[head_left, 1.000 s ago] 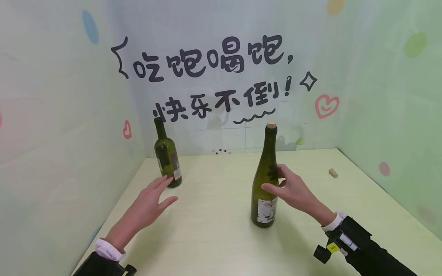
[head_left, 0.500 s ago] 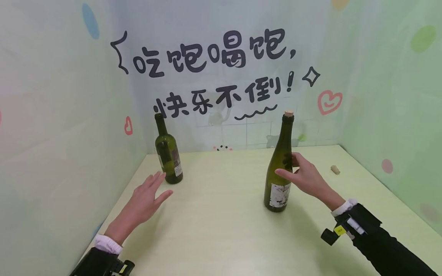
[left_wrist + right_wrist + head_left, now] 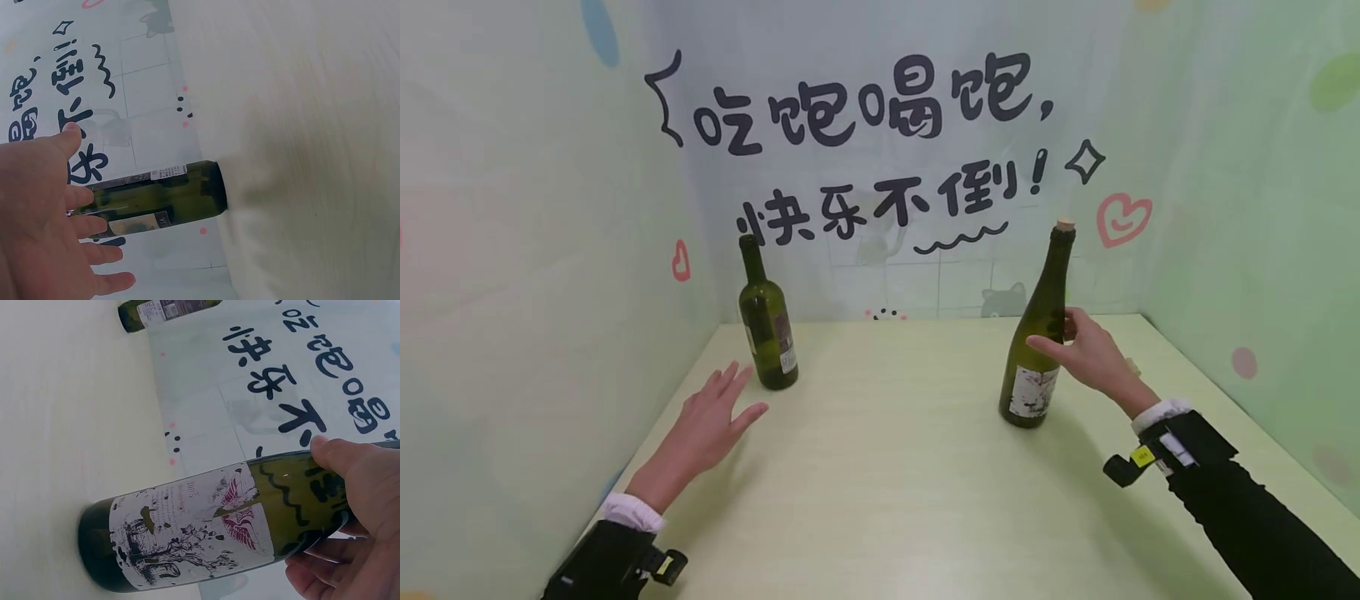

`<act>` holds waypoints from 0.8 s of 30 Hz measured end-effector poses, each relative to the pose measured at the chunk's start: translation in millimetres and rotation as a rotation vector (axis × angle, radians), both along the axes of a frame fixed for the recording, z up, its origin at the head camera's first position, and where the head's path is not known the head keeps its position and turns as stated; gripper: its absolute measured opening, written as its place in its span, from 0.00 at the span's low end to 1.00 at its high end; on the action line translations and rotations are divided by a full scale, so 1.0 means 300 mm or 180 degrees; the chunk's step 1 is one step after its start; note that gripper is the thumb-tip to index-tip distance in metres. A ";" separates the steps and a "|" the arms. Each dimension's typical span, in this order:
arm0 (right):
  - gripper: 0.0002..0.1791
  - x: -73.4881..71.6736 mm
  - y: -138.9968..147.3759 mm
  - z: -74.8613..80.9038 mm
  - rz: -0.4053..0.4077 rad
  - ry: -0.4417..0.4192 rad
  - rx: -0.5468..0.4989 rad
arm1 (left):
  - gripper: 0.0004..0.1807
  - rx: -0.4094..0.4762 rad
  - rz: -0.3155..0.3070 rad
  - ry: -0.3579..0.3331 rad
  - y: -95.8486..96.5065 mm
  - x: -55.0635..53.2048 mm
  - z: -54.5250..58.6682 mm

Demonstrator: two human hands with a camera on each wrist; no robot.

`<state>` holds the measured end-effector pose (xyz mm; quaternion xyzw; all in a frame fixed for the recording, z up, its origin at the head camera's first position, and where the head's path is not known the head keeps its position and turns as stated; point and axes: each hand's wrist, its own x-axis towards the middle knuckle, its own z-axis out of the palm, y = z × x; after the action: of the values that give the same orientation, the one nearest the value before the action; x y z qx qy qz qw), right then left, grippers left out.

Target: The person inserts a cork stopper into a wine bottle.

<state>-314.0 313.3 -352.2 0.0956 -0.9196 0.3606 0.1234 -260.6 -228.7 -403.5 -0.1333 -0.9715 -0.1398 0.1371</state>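
My right hand (image 3: 1093, 357) grips a green wine bottle (image 3: 1034, 390) round its upper body, thumb in front and fingers behind. A cork (image 3: 1065, 225) sits in the mouth of this bottle. The right wrist view shows its torn white label (image 3: 187, 528), printed with a tree and red wings. My left hand (image 3: 703, 427) is held over the table with fingers spread and holds nothing. Just beyond it stands a second green wine bottle (image 3: 767, 333), upright, with dark and white labels. In the left wrist view, the left fingers overlap this bottle (image 3: 162, 199).
A loose cork (image 3: 1133, 366) lies at the right of the pale wooden table (image 3: 880, 483), mostly hidden behind my right hand. Printed walls enclose the table at the left (image 3: 550, 292), back (image 3: 850, 275) and right (image 3: 1247, 275).
My right hand has carried the corked bottle to the right and farther back. My left hand has drawn slightly left, away from the second bottle, which stays in place.
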 end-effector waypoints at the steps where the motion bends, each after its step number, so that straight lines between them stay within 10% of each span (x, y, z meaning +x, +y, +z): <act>1: 0.49 -0.010 0.009 0.004 -0.0022 -0.0013 -0.0003 | 0.46 -0.0017 0.0002 0.0004 -0.001 -0.003 0.001; 24: 0.57 -0.216 0.145 -0.001 -0.0437 -0.0089 -0.0089 | 0.42 -0.0130 0.0102 -0.0048 -0.005 0.028 -0.032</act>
<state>-378.9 356.9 -352.4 0.0256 -0.9205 0.3654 0.1363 -252.3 -230.4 -413.0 -0.1194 -0.9772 -0.1187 0.1293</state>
